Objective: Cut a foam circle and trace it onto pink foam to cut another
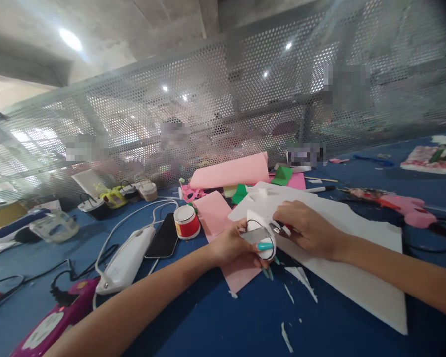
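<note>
My left hand (232, 245), with long teal nails, pinches a small white foam-like piece (268, 254) that has a curved black line drawn on it. My right hand (306, 230) is closed around a pair of scissors (277, 227); only some metal and a bit of red handle show. A broad silver blade (256, 235) lies across the white piece, close to the left fingers. Under and beside both hands spreads a large white sheet (351, 243), with pink sheet (213, 213) below the left hand. Thin white offcuts (303, 280) lie on the blue table just below.
To the left are a red-and-white cup (187, 223), a black phone (162, 237), a white power strip (128, 258) and a purple glue gun (55, 320). A pink glue gun (405, 206) rests at right. Behind stand a pink roll (230, 171) and a perforated metal screen (134, 114).
</note>
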A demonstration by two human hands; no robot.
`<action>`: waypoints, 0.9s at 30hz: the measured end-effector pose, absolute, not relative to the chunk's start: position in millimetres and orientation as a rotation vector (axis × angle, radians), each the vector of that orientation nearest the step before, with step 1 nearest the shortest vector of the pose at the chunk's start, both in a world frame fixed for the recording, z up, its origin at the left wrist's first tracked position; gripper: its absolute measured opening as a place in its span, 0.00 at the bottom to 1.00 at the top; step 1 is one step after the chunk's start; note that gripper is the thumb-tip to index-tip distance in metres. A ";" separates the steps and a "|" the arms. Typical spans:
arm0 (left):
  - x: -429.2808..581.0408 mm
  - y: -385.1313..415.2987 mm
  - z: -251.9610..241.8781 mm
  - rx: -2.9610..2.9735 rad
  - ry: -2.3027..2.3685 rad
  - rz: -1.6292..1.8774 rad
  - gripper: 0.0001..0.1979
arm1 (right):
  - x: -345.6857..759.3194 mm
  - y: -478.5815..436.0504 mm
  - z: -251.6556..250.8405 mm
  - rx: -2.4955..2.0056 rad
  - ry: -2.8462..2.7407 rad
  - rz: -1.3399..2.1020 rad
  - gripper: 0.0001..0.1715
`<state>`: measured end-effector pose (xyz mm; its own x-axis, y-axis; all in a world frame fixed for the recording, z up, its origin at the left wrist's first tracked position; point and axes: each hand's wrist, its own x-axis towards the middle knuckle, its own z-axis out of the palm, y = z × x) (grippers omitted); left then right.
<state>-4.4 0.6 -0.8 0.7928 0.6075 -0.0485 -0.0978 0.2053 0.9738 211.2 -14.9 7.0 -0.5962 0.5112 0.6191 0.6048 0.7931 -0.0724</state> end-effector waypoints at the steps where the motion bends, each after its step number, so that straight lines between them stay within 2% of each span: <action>1: -4.0 0.0 -0.5 1.285 0.491 0.521 0.22 | 211.4 -14.8 6.9 -0.820 -2.341 -0.189 0.07; 12: -8.6 4.1 0.2 1.236 0.367 0.435 0.24 | 209.5 -16.2 9.2 -0.768 -2.286 -0.142 0.09; 18: -8.7 4.0 0.3 1.218 0.338 0.424 0.29 | 211.6 -15.6 10.4 -0.826 -2.300 -0.144 0.08; 24: -7.9 3.6 -1.2 1.258 0.375 0.435 0.23 | 211.4 -16.4 8.5 -0.818 -2.321 -0.161 0.08; 27: -6.8 1.7 -1.2 1.262 0.472 0.465 0.23 | 211.4 -15.6 6.5 -0.814 -2.326 -0.159 0.07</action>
